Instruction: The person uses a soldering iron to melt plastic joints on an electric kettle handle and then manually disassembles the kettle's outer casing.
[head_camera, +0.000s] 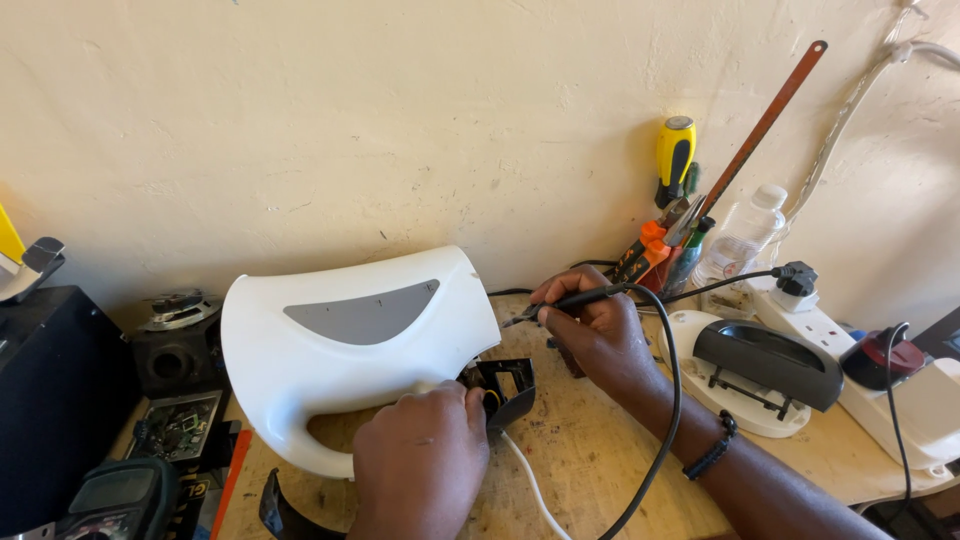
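Observation:
A white electric kettle body lies on its side on the wooden bench, its grey window facing up. My left hand rests at the kettle's base end, fingers closed on a small black plastic part with a white wire running from it. My right hand holds a black soldering iron like a pen, its tip pointing left towards the kettle's edge. The iron's black cord loops down over my right forearm.
A kettle base with a black lid sits to the right, beside a white power strip. Screwdrivers, pliers, a hacksaw blade and a plastic bottle stand against the wall. A multimeter, circuit board and black boxes lie left.

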